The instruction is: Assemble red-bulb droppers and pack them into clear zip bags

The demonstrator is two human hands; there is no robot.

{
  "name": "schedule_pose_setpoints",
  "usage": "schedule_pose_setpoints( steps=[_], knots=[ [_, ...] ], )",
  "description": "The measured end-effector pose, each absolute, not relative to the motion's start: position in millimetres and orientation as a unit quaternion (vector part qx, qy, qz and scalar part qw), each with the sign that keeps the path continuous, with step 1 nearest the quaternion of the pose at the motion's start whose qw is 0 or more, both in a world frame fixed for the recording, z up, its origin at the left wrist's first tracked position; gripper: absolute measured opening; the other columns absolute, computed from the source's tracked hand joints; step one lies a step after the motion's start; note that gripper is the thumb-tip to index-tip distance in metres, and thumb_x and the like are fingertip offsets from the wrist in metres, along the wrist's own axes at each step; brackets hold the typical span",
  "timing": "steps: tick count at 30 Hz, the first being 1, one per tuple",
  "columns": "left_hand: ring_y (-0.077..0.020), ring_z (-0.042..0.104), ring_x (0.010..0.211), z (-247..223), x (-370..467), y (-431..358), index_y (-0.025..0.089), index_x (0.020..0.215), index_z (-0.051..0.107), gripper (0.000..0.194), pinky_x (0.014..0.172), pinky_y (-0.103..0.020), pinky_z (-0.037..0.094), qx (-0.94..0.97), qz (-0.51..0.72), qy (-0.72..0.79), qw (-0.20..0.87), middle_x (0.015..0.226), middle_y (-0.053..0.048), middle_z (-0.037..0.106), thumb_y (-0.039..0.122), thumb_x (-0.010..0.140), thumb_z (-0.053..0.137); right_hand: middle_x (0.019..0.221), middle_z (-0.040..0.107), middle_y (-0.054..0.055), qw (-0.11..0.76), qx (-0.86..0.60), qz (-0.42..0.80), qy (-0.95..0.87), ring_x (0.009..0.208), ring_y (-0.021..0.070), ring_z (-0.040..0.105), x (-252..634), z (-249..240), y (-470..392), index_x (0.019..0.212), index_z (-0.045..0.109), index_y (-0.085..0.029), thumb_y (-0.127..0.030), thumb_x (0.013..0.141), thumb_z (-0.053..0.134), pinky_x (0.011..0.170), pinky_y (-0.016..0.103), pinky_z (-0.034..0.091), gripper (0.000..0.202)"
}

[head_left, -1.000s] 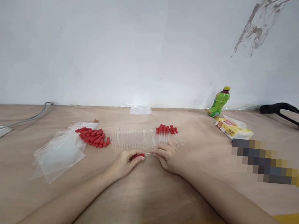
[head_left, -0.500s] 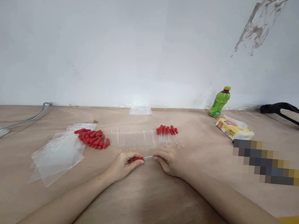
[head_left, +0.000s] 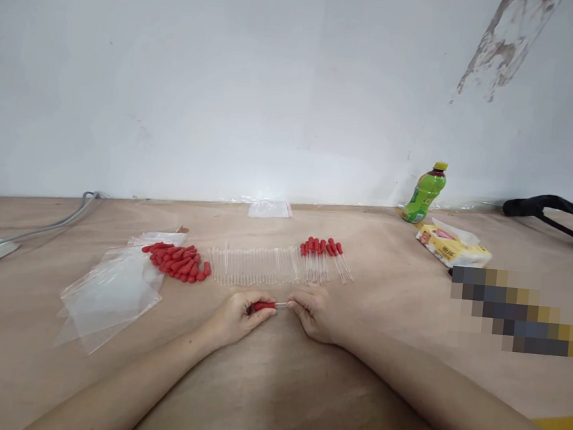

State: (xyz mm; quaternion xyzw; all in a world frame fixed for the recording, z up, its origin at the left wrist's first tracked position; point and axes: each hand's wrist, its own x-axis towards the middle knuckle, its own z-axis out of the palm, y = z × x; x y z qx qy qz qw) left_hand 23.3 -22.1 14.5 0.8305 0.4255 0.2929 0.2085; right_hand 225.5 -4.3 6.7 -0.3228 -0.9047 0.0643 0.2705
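"What could go wrong from here?"

"The glass, I'd judge. The left hand [head_left: 238, 313] pinches a red bulb [head_left: 265, 305] between thumb and fingers, and the right hand [head_left: 316, 313] has a narrow grip on a clear tube [head_left: 281, 305]. A sideways push could snap that thin tube; a loose pinch could let it slip out of the rubber."

"Is the tube seated in the bulb?"

"It meets the bulb's right end, but I can't tell how deep it goes. Pressing off-line might leave it crooked or shallow."

"Where is the pair, and which way does it point?"

"Low over the near part of the table [head_left: 231, 391], between the two hands, on the near side of the row of clear tubes [head_left: 254, 268]. Its long axis runs left to right, nearly level in view: bulb left, glass right. The tube's far end is hidden in the right fingers."

"And the others?"

"The capped droppers [head_left: 316, 246] beyond the right hand lie with red ends toward the wall, glass toward the person. They're near enough that a careless knuckle could knock them askew."
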Motion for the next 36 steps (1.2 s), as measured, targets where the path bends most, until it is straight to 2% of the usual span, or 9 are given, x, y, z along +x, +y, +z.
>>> schedule_pose_setpoints(
  steps=[5,7,9,12,16,20,26,30,36],
  knots=[
    [-0.0126,0.057,0.068,15,22,-17,0.017,0.087,0.063,0.018,0.062,-0.023,0.045,0.820,0.320,0.429,0.205,0.077,-0.002,0.065,0.030,0.080,0.053,0.080,0.062,0.005,0.217,-0.347,0.080,-0.909,0.075,0.0151,0.053,226,19,-7,0.084,0.059,-0.017,-0.023,0.087,0.036,0.069,0.026,0.039,0.024],
    [-0.0118,0.057,0.065,14,20,-15,0.017,0.092,0.061,0.021,0.061,-0.023,0.046,0.813,0.330,0.433,0.205,0.079,-0.002,0.064,0.030,0.078,0.055,0.080,0.062,0.005,0.203,-0.342,0.061,-0.915,0.076,0.0158,0.053,228,26,-7,0.084,0.060,-0.017,-0.023,0.085,0.038,0.070,0.027,0.038,0.022],
    [-0.0100,0.054,0.060,12,18,-14,0.018,0.105,0.055,0.032,0.058,-0.023,0.046,0.801,0.340,0.442,0.218,0.079,-0.002,0.060,0.030,0.076,0.058,0.080,0.061,0.005,0.218,-0.345,0.054,-0.911,0.076,0.0156,0.053,233,36,-3,0.082,0.060,-0.017,-0.022,0.083,0.041,0.070,0.027,0.038,0.020],
    [-0.0082,0.051,0.059,8,15,-12,0.018,0.116,0.045,0.045,0.055,-0.022,0.046,0.786,0.347,0.453,0.238,0.086,-0.002,0.056,0.028,0.074,0.058,0.077,0.060,0.005,0.302,-0.401,0.079,-0.861,0.072,0.0136,0.053,251,53,17,0.075,0.060,-0.016,-0.022,0.081,0.043,0.065,0.023,0.038,0.019],
    [-0.0090,0.049,0.061,8,15,-12,0.017,0.106,0.052,0.031,0.056,-0.022,0.045,0.801,0.317,0.457,0.222,0.083,-0.002,0.054,0.025,0.076,0.055,0.060,0.057,0.002,0.395,-0.603,0.089,-0.687,0.056,0.0126,0.051,288,62,61,0.071,0.059,-0.014,-0.029,0.077,0.045,0.052,0.021,0.034,0.021],
    [-0.0096,0.049,0.061,12,17,-14,0.017,0.099,0.057,0.023,0.057,-0.022,0.043,0.814,0.300,0.453,0.206,0.075,-0.001,0.051,0.025,0.077,0.053,0.049,0.051,0.000,0.352,-0.701,0.074,-0.616,0.051,0.0128,0.048,310,39,82,0.053,0.053,-0.016,-0.036,0.072,0.047,0.048,0.022,0.029,0.028],
    [-0.0095,0.048,0.059,13,18,-14,0.016,0.096,0.059,0.022,0.055,-0.022,0.042,0.816,0.295,0.453,0.205,0.073,-0.001,0.050,0.026,0.078,0.052,0.055,0.057,0.003,0.333,-0.721,0.093,-0.600,0.057,0.0146,0.053,306,8,81,0.054,0.054,-0.017,-0.036,0.071,0.048,0.050,0.022,0.031,0.026],
    [-0.0097,0.048,0.058,12,18,-14,0.016,0.095,0.059,0.022,0.055,-0.022,0.042,0.817,0.298,0.450,0.203,0.072,-0.001,0.051,0.028,0.078,0.052,0.060,0.060,0.004,0.325,-0.722,0.098,-0.603,0.060,0.0155,0.055,303,5,84,0.060,0.058,-0.017,-0.032,0.070,0.050,0.051,0.022,0.033,0.020],
    [-0.0098,0.048,0.059,13,18,-15,0.016,0.095,0.059,0.021,0.055,-0.022,0.042,0.818,0.300,0.447,0.202,0.073,-0.001,0.051,0.026,0.079,0.052,0.065,0.062,0.006,0.315,-0.718,0.104,-0.613,0.062,0.0161,0.056,305,6,84,0.066,0.058,-0.016,-0.036,0.070,0.051,0.053,0.023,0.035,0.022]
  ],
)
